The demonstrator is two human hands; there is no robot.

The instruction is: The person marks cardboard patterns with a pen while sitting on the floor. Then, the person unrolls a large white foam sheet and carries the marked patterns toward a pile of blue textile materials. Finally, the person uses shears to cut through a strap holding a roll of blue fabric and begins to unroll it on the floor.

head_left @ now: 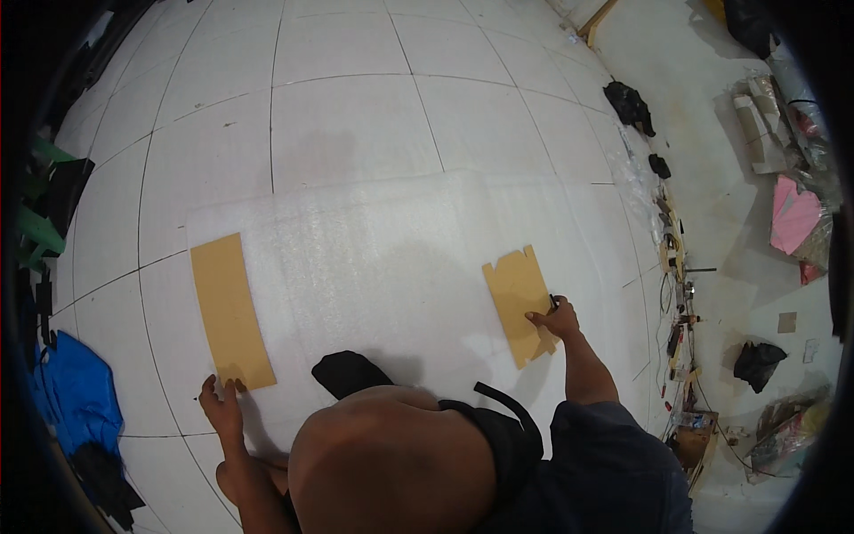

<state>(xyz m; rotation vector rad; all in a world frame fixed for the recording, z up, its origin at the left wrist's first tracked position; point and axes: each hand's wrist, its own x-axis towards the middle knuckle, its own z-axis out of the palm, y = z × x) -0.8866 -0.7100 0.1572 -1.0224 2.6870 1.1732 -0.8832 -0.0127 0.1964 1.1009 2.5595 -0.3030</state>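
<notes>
Two flat tan cardboard pieces are over a white foam sheet. The long, plain cardboard strip [233, 311] lies at the sheet's left side. My left hand [222, 405] is at its near end, fingers apart, with fingertips touching the lower edge. Farther right is a shorter notched cardboard piece [516, 298], with cut-outs at its far and near ends. My right hand [559, 322] grips its right edge, the thumb stretched over its face. A small dark stick-like object [553, 302] shows at the right fingers; its kind is unclear.
The foam sheet [382, 231] covers part of the tiled floor [347, 107]. Blue fabric [80, 392] lies at the left, near a green plastic object [40, 222]. Cables and small tools [683, 329] line the right wall. Black bags [629, 107] and plastic-wrapped bundles [761, 125] are also at the right.
</notes>
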